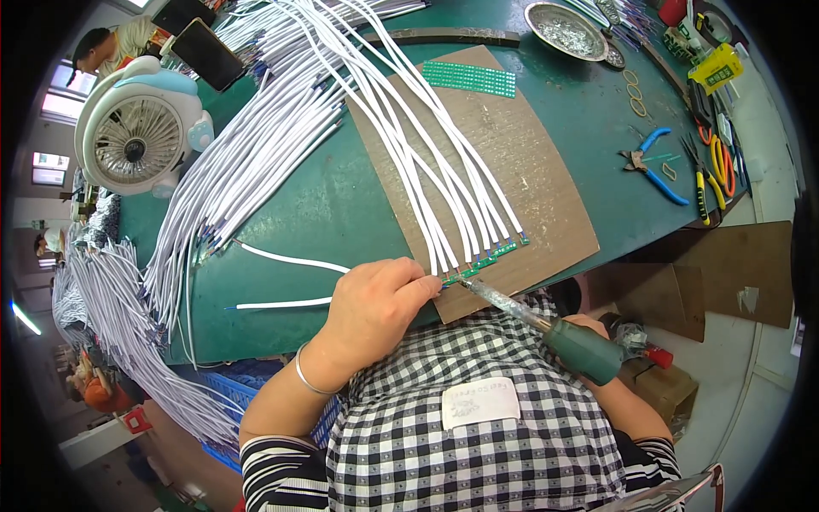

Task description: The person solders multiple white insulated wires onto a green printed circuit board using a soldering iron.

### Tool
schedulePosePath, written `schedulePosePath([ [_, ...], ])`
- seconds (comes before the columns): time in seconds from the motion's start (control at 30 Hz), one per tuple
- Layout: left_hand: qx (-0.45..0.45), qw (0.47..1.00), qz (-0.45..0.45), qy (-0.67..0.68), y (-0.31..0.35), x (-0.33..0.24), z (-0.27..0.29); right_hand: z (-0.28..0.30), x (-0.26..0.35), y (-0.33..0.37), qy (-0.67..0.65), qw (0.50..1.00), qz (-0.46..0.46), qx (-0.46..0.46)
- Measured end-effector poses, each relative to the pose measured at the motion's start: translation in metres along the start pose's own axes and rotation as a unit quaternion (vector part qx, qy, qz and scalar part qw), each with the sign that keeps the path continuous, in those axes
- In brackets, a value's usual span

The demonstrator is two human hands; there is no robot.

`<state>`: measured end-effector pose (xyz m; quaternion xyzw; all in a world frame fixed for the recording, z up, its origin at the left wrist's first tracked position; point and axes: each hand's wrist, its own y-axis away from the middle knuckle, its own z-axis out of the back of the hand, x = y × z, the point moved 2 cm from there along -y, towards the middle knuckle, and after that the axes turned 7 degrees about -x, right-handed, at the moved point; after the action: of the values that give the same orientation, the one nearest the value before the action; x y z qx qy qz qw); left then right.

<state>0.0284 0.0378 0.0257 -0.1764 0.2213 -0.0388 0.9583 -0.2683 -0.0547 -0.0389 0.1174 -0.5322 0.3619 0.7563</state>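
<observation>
My left hand (380, 299) is closed, thumb and fingertips pinched at the near left end of a narrow green circuit board strip (485, 261). White cables (294, 258) pass under this hand, their loose ends sticking out to its left. A soldering iron (584, 352) with a dark green handle is gripped in my right hand (589, 322), mostly hidden behind the handle. Its metal tip reaches the strip just right of my left thumb. Several white cables (439, 171) fan back from the strip, their thin coloured wire ends along it. Under the strip lies a brown board (546, 205).
A green perforated panel (469, 78) lies at the brown board's far end. Far right are a metal bowl (567, 32), blue-handled cutters (657, 166) and yellow-handled pliers (704, 179). Bundled white cables (247, 162) and a fan (136, 136) occupy the left.
</observation>
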Motion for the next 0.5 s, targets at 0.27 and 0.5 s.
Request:
schedulePosePath([
  [0.27,-0.002,1.000,-0.001,0.026,-0.002,0.002,0.000,-0.003,-0.023,0.015,0.000,1.000,0.008,0.002],
  [0.5,0.004,0.999,0.008,0.031,-0.003,0.003,0.001,-0.004,-0.022,0.010,-0.050,0.998,0.032,0.004],
])
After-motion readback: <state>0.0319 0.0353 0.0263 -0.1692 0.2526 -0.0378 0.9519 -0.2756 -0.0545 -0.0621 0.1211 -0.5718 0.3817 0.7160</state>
